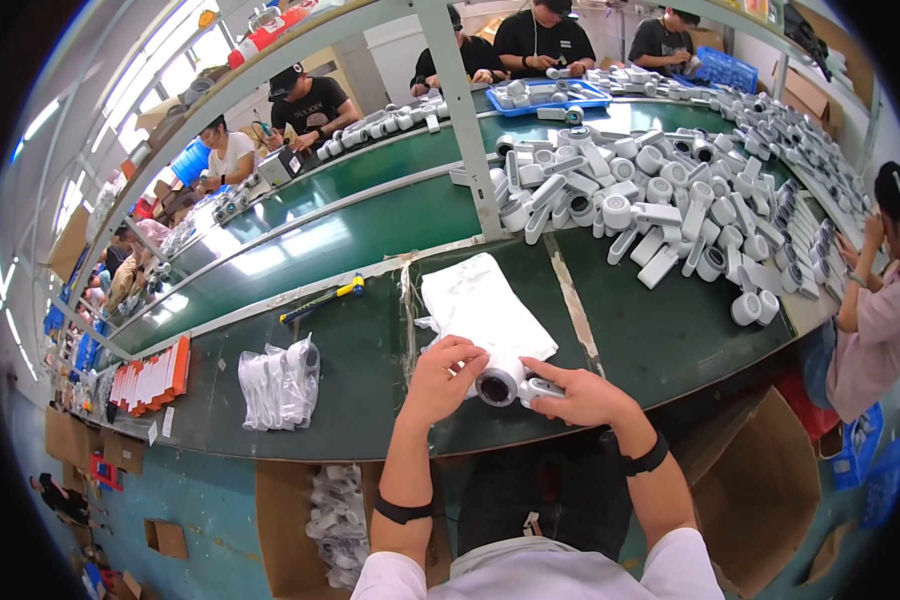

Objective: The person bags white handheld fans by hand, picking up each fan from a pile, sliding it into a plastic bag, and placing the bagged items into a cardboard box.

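At the near edge of the bench I hold a white handheld device, which looks like a small fan, with a round, grey-rimmed head and a short handle. My right hand is closed around the handle, its index finger along the top. On the other side, my left hand pinches the head with thumb and fingertips. The dark centre of the head faces me. Just beyond my hands lies a flat stack of white plastic bags.
Many similar white devices are heaped at the back right. A yellow-and-black hammer, bagged devices and orange-and-white boxes lie to the left. Cardboard boxes stand below the bench. A metal post rises ahead; co-workers sit beyond.
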`<state>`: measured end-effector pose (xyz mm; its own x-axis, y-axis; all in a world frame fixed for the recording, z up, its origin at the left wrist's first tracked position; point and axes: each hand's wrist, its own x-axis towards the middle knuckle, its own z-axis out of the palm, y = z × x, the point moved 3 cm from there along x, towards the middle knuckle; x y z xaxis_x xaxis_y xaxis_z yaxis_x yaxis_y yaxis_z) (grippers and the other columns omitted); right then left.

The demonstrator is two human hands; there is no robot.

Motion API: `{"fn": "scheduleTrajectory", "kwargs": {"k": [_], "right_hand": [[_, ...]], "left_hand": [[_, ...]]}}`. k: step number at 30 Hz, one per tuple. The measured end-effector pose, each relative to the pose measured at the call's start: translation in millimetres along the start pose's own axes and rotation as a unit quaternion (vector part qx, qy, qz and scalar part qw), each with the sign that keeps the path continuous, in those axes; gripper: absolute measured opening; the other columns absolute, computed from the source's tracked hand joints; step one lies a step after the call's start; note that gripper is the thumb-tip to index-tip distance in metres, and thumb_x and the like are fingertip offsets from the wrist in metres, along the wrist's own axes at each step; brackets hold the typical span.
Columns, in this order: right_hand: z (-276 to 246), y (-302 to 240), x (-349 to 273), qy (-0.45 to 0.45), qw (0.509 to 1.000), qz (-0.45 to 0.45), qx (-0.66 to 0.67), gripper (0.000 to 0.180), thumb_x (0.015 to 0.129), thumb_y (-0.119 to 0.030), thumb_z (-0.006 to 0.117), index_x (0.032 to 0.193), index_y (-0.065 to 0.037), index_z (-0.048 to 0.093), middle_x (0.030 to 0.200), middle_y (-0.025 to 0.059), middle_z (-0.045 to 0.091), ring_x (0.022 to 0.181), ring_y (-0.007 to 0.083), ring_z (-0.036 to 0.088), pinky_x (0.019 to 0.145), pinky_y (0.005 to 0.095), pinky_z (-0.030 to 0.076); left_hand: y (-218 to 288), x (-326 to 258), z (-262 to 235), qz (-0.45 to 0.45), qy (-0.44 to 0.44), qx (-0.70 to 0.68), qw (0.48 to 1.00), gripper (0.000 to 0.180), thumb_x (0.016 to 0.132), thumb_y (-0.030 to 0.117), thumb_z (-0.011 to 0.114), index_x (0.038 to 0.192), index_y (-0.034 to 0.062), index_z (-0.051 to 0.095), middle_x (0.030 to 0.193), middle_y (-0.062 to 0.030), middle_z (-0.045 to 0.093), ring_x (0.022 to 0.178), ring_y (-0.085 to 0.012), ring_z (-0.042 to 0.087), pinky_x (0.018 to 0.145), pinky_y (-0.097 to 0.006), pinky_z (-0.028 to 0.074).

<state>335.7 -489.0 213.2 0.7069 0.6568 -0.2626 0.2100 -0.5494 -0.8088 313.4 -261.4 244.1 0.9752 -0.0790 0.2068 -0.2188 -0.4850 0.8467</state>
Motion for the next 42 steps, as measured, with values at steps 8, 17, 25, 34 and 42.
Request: {"fn": "scheduleTrajectory", "kwargs": {"k": [8, 17, 25, 34, 42], "right_hand": [[-12, -23, -5, -0.003, 0.998, 0.052, 0.019, 0.088, 0.084, -0.034, 0.065, 0.156, -0.025, 0.015, 0.074, 0.0101, 0.067, 0.057, 0.0212, 0.063, 0.064, 0.0307, 0.053], [-7, -18, 10, 0.013, 0.998, 0.026, 0.056, 0.065, 0.087, -0.033, 0.061, 0.148, -0.021, 0.04, 0.074, 0.0082, 0.064, 0.061, 0.0178, 0.062, 0.063, 0.0314, 0.051], [32, 14, -1, 0.21, 0.914, 0.079, 0.338, 0.058, 0.092, -0.019, 0.062, 0.145, -0.01, 0.04, 0.1, 0.0099, 0.063, 0.071, 0.0165, 0.061, 0.053, 0.03, 0.051], [40, 24, 13, 0.305, 0.879, -0.077, 0.358, 0.06, 0.095, -0.023, 0.057, 0.146, 0.0, 0.035, 0.14, 0.0213, 0.044, 0.113, 0.0343, 0.055, 0.086, 0.0411, 0.049], [56, 63, 29, 0.383, 0.834, -0.151, 0.368, 0.042, 0.098, -0.022, 0.05, 0.134, 0.0, 0.047, 0.124, 0.0223, 0.056, 0.097, 0.0326, 0.062, 0.074, 0.0417, 0.054]], "left_hand": [[-6, 2, 6, -0.014, -0.007, -0.062, 0.998, 0.011, 0.09, 0.005, 0.066, 0.099, -0.0018, 0.067, 0.087, -0.0036, 0.067, 0.08, -0.0082, 0.06, 0.072, -0.023, 0.049], [-15, 4, -5, -0.026, 0.025, -0.056, 0.998, 0.008, 0.089, 0.005, 0.066, 0.096, 0.0001, 0.067, 0.083, -0.0039, 0.065, 0.075, -0.0111, 0.06, 0.069, -0.026, 0.048], [-11, -7, 77, 0.236, -0.016, 0.047, 0.971, 0.014, 0.075, 0.002, 0.06, 0.089, 0.0027, 0.063, 0.089, -0.016, 0.059, 0.092, -0.0354, 0.058, 0.081, -0.042, 0.047], [14, -47, 96, 0.183, -0.013, -0.164, 0.969, 0.012, 0.078, 0.001, 0.066, 0.088, -0.0001, 0.059, 0.087, -0.0128, 0.058, 0.085, -0.0306, 0.058, 0.074, -0.039, 0.046], [-30, -43, 104, 0.019, 0.058, -0.319, 0.946, 0.062, 0.096, 0.024, 0.059, 0.147, 0.0135, 0.026, 0.134, -0.0065, 0.043, 0.117, -0.0144, 0.046, 0.071, -0.031, 0.052]]}}
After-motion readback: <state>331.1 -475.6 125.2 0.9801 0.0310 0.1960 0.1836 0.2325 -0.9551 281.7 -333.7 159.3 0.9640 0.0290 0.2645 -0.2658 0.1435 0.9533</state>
